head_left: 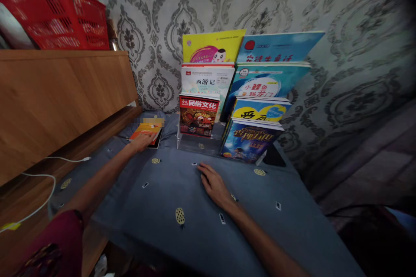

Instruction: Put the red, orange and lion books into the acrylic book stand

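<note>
My left hand (143, 142) reaches far forward and rests on an orange booklet (146, 130) that lies on a dark book on the blue bedsheet (182, 190); its fingers curl over the booklet's near edge. My right hand (212, 184) lies flat on the sheet, fingers stretched out, holding nothing, just in front of a clear tiered book stand (198, 143). The stand holds several picture books in two columns: a red-covered one (198, 114) at the front left, a dark blue one (248, 140) at the front right.
A wooden headboard (58, 99) runs along the left with a red plastic basket (61, 17) on top. A white cable (48, 181) trails over its ledge. Patterned wallpaper (341, 73) backs the stand. The bed's edge drops off at the right.
</note>
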